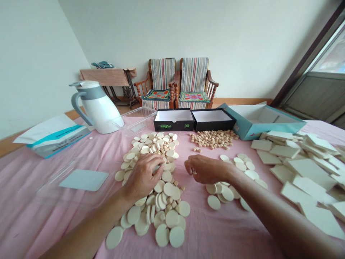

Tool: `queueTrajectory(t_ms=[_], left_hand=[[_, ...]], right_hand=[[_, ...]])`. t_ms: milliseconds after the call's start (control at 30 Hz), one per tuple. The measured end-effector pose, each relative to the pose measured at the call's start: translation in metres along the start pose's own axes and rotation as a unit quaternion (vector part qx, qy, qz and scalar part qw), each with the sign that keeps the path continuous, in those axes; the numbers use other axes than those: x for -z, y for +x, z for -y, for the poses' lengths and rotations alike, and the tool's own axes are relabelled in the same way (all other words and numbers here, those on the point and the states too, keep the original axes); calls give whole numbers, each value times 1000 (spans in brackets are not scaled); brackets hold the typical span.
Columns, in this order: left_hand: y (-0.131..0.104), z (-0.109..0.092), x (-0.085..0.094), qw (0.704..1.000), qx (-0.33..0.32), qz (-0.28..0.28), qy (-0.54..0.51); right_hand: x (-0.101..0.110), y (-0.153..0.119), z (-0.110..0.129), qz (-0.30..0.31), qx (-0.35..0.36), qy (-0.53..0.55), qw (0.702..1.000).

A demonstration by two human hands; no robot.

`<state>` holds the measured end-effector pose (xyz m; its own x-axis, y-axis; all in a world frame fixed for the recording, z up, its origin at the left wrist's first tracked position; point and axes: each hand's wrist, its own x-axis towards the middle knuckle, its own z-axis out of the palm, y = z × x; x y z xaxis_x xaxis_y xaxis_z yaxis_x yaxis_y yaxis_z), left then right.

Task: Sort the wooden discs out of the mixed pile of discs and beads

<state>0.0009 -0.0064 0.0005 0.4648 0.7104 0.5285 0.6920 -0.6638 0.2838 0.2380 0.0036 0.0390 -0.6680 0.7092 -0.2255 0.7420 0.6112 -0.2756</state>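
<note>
My left hand point(145, 175) is over the long pile of pale round discs point(167, 189), its fingers curled and pinched together; what they hold, if anything, is too small to name. Small wooden beads point(172, 204) are mixed in among these discs. To the right, my right hand point(203, 169) hovers above the pink cloth with closed fingers, a small pale bit showing at the fingertips. Beneath and beyond its wrist lies a smaller group of discs point(228, 193). A heap of round wooden beads point(214, 139) sits behind my right hand.
Square pale tiles point(309, 169) are piled at the right. Behind stand two black boxes point(174, 125) point(212, 120) and a blue box point(269, 124). A white jug point(98, 108), a packet point(58, 138), a clear tray point(138, 120) and a clear lid point(51, 183) are at the left.
</note>
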Motion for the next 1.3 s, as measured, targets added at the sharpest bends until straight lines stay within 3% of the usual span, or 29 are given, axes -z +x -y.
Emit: queueTrajectory(t_ms=[200,300,367,467,567,700,800,867,967,1067,1167,1233,1300], left_hand=[[-1,1,-1,1000,5,3,-7],[-1,1,-1,1000,5,3,-10],[0,0,-1,1000,3,3,-12],[1,0,0,1000,-1,0,-9],[1,-1,1,1000,-3,1,6],[1,-1,1,1000,-5,1,14],[1,-1,1,1000,-4,4,12],[1,-1,1,1000,-3,3,5],[1,-1,1,1000,-5,-6,0],[0,-1,1,1000,-9,-12,3],[0,0,0,1000,-9,-11,3],[0,0,0,1000,-8,-9,2],[0,0,0,1000,-6,-5,-3]], right_hand=[[2,9,-42,-153,-190,-60,968],[3,9,-35,-195,-191,-54,961],[4,6,-21,-164,-128,-5,978],[4,1,4,-50,-18,78,996],[-1,0,23,22,7,93,995],[-9,3,31,16,28,81,996],[-10,6,23,18,21,66,997],[-8,7,11,-7,-1,46,999],[-5,9,-16,-92,-73,-1,993],[-2,10,-44,-172,-193,-50,965],[1,11,-56,-236,-286,-65,926],[2,11,-50,-255,-286,-56,922],[3,11,-36,-237,-216,-19,947]])
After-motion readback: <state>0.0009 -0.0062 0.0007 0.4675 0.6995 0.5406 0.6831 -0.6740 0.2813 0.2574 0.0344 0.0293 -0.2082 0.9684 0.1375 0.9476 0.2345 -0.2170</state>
